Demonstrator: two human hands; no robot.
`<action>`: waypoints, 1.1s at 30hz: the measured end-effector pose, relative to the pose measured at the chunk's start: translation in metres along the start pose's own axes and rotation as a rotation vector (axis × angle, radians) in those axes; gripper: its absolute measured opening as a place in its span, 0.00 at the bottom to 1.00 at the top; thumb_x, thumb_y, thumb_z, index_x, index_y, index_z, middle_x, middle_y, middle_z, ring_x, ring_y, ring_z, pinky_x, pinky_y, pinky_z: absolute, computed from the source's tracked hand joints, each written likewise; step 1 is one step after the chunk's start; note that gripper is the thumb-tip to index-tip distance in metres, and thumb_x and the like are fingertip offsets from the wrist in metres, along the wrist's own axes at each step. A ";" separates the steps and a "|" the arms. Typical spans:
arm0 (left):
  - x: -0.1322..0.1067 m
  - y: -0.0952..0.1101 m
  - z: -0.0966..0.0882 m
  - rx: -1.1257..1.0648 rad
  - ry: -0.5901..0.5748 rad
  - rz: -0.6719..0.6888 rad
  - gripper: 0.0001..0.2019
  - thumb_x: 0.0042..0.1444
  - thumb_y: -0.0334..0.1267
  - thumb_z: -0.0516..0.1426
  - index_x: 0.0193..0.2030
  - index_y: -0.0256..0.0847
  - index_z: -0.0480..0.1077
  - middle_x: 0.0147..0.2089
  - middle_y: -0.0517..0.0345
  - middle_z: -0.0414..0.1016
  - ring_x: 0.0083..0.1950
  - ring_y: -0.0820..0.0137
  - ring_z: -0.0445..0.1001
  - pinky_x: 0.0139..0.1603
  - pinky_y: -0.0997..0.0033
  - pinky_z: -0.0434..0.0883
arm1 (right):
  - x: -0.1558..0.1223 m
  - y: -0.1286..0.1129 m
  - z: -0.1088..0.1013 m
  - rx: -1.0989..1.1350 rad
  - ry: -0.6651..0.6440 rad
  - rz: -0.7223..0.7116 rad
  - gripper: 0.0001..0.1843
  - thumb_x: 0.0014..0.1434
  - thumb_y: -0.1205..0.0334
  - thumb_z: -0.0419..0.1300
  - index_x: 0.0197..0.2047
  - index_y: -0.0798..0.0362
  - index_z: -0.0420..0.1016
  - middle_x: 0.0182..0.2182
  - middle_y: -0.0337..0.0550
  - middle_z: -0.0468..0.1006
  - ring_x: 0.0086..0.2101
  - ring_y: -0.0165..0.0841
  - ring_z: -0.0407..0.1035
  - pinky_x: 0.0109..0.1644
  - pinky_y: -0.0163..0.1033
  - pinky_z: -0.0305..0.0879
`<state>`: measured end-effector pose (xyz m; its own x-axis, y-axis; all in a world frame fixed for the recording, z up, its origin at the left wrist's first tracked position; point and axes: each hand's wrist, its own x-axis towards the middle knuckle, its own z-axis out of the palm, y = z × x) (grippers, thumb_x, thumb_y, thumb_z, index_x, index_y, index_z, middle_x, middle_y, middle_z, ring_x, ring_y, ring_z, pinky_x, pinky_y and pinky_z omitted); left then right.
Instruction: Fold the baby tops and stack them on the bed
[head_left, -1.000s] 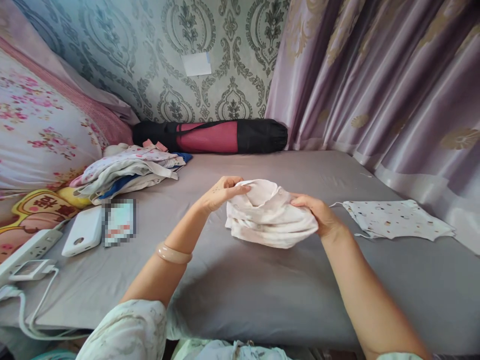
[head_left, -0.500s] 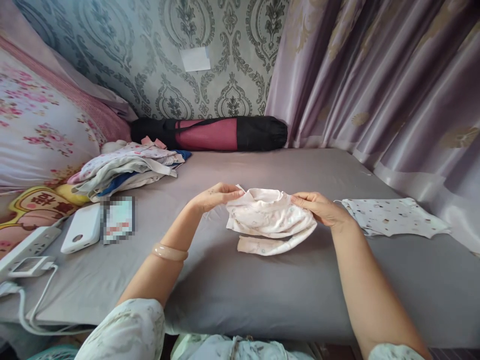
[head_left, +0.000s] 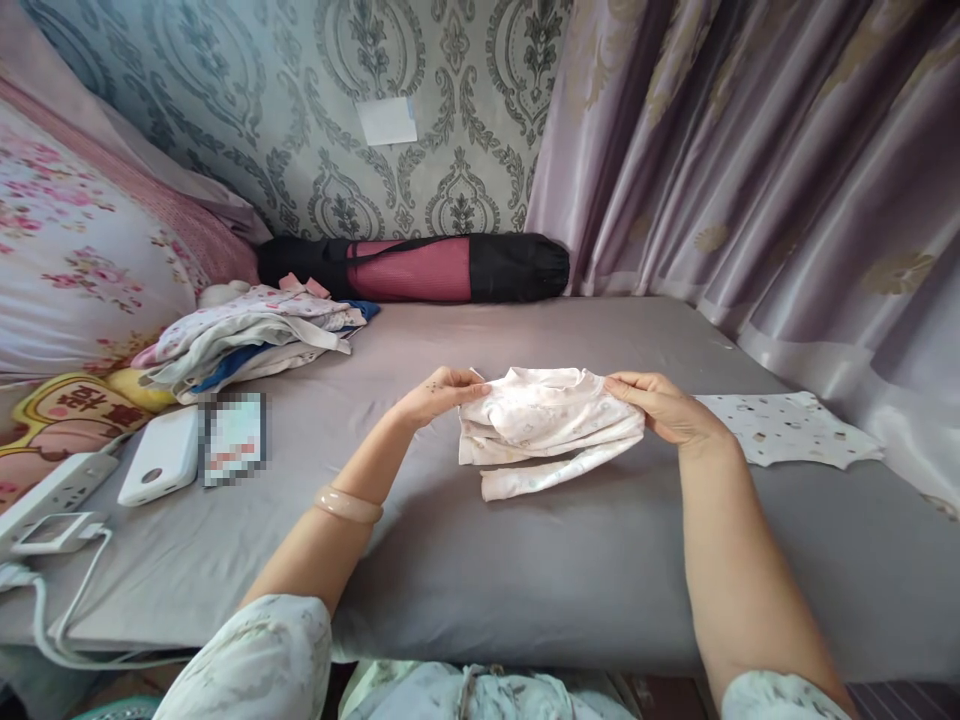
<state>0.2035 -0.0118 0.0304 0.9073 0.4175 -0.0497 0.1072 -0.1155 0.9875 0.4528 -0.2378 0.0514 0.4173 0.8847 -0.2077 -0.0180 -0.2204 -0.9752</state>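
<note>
A small pale pink printed baby garment (head_left: 544, 425) lies bunched on the grey bed sheet (head_left: 525, 560) in the middle of the view. My left hand (head_left: 439, 393) pinches its upper left edge. My right hand (head_left: 664, 405) pinches its upper right edge. Both hands are closed on the cloth and hold its top a little above the sheet, while a sleeve trails on the bed below.
A flat white spotted garment (head_left: 780, 428) lies to the right. A pile of clothes (head_left: 251, 335) sits at the left, with a white power bank (head_left: 159, 468), a phone (head_left: 234, 438) and a power strip (head_left: 45, 495). A rolled mat bag (head_left: 416, 268) lies by the wall; curtains hang at the right.
The bunched garment has been drawn out wider and lower between my hands. My right hand has moved right, and a sleeve now hangs onto the sheet.
</note>
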 end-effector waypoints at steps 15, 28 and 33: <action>-0.047 0.114 -0.034 0.243 0.248 0.272 0.16 0.49 0.51 0.65 0.36 0.38 0.77 0.31 0.58 0.76 0.31 0.73 0.72 0.31 0.75 0.66 | -0.008 -0.095 0.035 -0.482 -0.053 -0.371 0.28 0.46 0.36 0.69 0.43 0.48 0.83 0.41 0.44 0.83 0.44 0.42 0.74 0.47 0.42 0.68; -0.072 0.120 -0.073 0.477 0.296 0.215 0.16 0.51 0.51 0.61 0.37 0.39 0.78 0.28 0.58 0.73 0.30 0.72 0.69 0.28 0.75 0.64 | 0.019 -0.128 0.063 -0.562 -0.122 -0.395 0.25 0.43 0.37 0.69 0.34 0.50 0.82 0.31 0.41 0.81 0.33 0.35 0.72 0.34 0.37 0.66; -0.049 0.074 -0.085 0.591 0.270 0.159 0.17 0.49 0.52 0.60 0.30 0.36 0.75 0.23 0.61 0.67 0.27 0.72 0.65 0.26 0.75 0.59 | 0.045 -0.104 0.062 -0.739 -0.167 -0.347 0.18 0.47 0.45 0.67 0.32 0.52 0.81 0.28 0.39 0.79 0.29 0.32 0.68 0.31 0.35 0.61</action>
<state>0.1321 0.0361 0.1186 0.8051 0.5566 0.2048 0.2550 -0.6367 0.7277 0.4174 -0.1497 0.1383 0.1483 0.9885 0.0303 0.7122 -0.0855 -0.6968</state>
